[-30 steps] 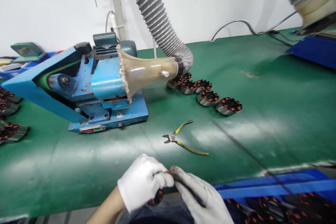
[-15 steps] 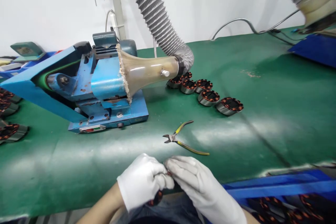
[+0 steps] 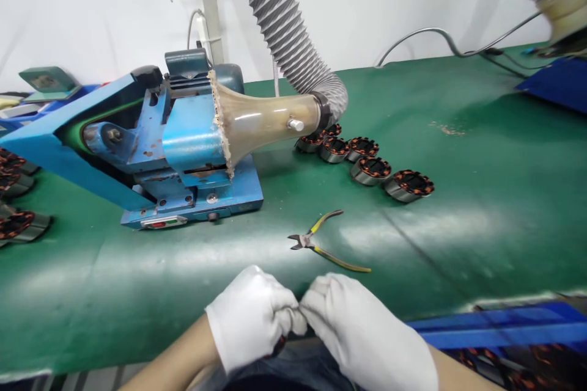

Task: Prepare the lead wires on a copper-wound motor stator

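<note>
Both my hands wear white gloves and meet at the bench's front edge. My left hand (image 3: 257, 321) is closed, fingers curled, around a motor stator (image 3: 277, 347); only a dark, copper-coloured bit shows below the glove. Pinched fingertips of my right hand (image 3: 355, 324) touch the left fingertips; whatever lies between them is hidden. Just beyond the hands, diagonal cutters (image 3: 303, 241) with yellow handles lie spread apart on the green mat (image 3: 238, 250).
A blue belt machine (image 3: 192, 140) stands at left, its funnel joined to a grey hose (image 3: 284, 18). Several stators (image 3: 408, 186) sit right of it, with more stators (image 3: 22, 226) at far left. A blue bin (image 3: 495, 330) of stators is at lower right.
The right hand's fingers, earlier stretched over the left fingertips, are now bent into a pinch. The left hand stays closed. The view has shifted slightly.
</note>
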Available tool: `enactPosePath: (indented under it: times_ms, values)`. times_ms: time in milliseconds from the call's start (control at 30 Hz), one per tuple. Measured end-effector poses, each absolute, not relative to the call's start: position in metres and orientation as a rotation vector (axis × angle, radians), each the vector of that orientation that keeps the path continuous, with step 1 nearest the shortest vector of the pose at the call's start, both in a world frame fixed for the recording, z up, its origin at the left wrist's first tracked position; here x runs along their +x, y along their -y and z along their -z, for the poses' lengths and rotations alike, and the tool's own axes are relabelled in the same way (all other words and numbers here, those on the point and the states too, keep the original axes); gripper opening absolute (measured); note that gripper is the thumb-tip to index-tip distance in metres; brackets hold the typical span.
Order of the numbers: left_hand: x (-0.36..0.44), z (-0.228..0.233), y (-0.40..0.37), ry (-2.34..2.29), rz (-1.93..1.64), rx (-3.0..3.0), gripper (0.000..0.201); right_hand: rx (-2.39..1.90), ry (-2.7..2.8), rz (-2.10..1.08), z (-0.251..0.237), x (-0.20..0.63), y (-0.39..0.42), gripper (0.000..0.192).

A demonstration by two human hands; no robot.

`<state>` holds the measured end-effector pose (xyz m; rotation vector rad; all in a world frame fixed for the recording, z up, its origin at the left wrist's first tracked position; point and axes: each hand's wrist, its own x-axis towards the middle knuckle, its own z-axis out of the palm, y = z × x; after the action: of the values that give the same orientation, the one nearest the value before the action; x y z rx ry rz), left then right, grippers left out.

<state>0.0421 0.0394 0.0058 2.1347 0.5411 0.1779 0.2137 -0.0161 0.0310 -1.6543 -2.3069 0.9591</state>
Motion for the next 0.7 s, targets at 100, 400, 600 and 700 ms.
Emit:
enactPosePath:
  times_ms: [100,400,600,700]
  values:
    - [0.042,-0.007,-0.038,-0.592,-0.137,2.221,0.016,-1.756,1.793,-1.813,-0.038,0.211,0.003,0.024]
    - [0.04,-0.008,-0.041,-0.543,-0.117,2.282,0.023,-1.658,2.353,-0.872,-0.028,0.233,0.013,0.018]
    - [0.039,-0.01,-0.041,-0.5,-0.14,2.288,0.022,-1.171,2.659,0.009,-0.019,0.232,0.022,0.032]
    - [0.039,-0.01,-0.041,-0.512,-0.143,2.285,0.021,-1.263,2.545,-0.22,-0.019,0.226,0.026,0.033]
